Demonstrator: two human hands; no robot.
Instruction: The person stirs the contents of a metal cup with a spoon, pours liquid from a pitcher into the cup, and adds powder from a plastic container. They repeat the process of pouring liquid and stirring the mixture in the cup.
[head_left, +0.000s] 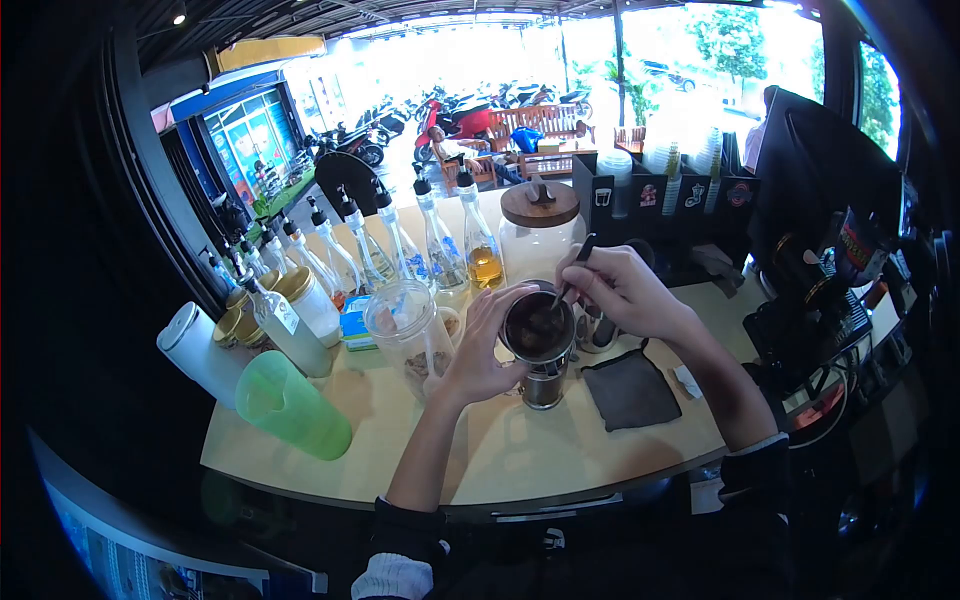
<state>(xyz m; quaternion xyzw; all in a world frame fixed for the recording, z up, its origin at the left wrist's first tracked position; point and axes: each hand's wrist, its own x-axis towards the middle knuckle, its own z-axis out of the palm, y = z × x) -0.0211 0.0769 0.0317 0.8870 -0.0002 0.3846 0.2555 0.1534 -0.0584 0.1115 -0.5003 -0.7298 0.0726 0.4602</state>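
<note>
A round metal-rimmed container with dark brown contents stands on the light counter, in front of a large glass jar with a wooden lid. My left hand curves round its left side, thumb and fingers against the wall. Pinched in my right hand is a dark-handled spoon, tilted, its lower end inside the container. What the spoon's tip touches is hard to make out. Close to my left wrist stands a clear plastic jar with brown pieces in it.
Pump bottles line the counter's back left. A green pitcher and a white-lidded container stand at the left. A dark cloth lies right of the container. Cup holders are behind; a seated person is outside.
</note>
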